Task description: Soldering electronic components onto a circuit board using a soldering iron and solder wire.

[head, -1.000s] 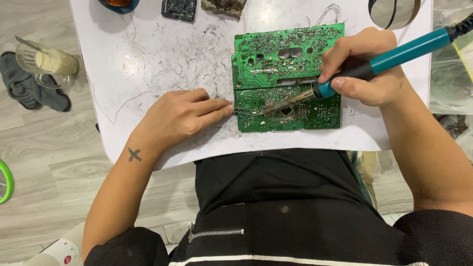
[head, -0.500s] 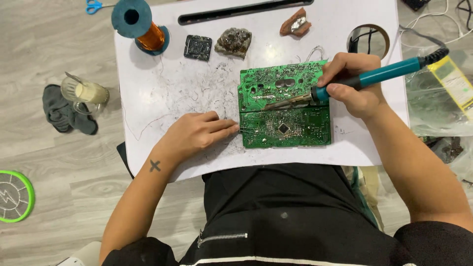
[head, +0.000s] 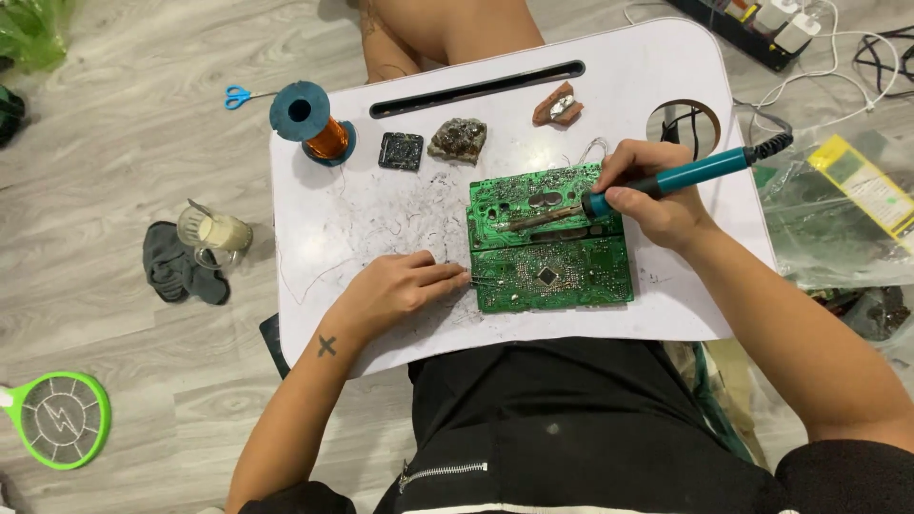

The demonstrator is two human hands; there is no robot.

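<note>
A green circuit board (head: 552, 238) lies flat on a white lap tray (head: 314, 219), toward the tray's right half and close to its near edge; its solder side faces up, with a small black square chip in the lower part. The right hand (head: 657, 195) rests at the board's upper right corner, its fingers curled closed around the teal handle of a soldering iron (head: 657, 181); the iron's metal tip reaches leftward over the upper half of the board and appears to touch it near the oval cut-outs, while its cord end points toward the tray's right edge. The left hand (head: 395, 290) lies palm down on the tray just left of the board, fingers held together and stretched toward the board's left edge; the fingertips pinch something thin there, seemingly tweezers or wire, though it is too small to tell which, and they sit just beside the board's lower left side. Fine dark wire scraps are scattered over the tray's middle; along the far edge runs a long dark slot, and below it stand a teal spool of copper wire (head: 309, 119) near the far left corner, a small black square part (head: 401, 150), a greyish lump (head: 458, 140) and a reddish-brown piece (head: 555, 108); a round cup hole is cut near the far right corner. On the grey wooden floor to the left lie a glass jar (head: 214, 233), blue scissors (head: 238, 96) and a green racket-shaped swatter (head: 59, 419).
</note>
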